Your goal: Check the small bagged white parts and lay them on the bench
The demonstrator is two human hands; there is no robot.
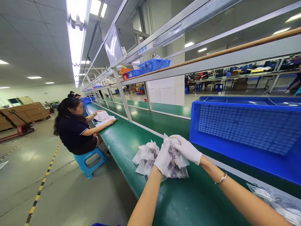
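Observation:
Both my hands wear white gloves and meet over a heap of clear bubble-wrap bags (147, 157) on the green bench. My left hand (164, 156) is closed on the near side of one bubble-wrap bag (175, 150). From the right, my right hand (185, 147) grips the upper part of the same bag, its fingers bent over the top. Dark shapes show dimly through the plastic, but I cannot make out what the bags contain. The fingertips are partly hidden by the plastic and by each other.
A large blue crate (237, 163) stands tilted at the right. More plastic bags (275, 201) lie at the lower right. A metal shelf frame holds a blue basket (154, 65). A co-worker (75, 128) sits on a blue stool (90, 161) at the left, handling papers (104, 117).

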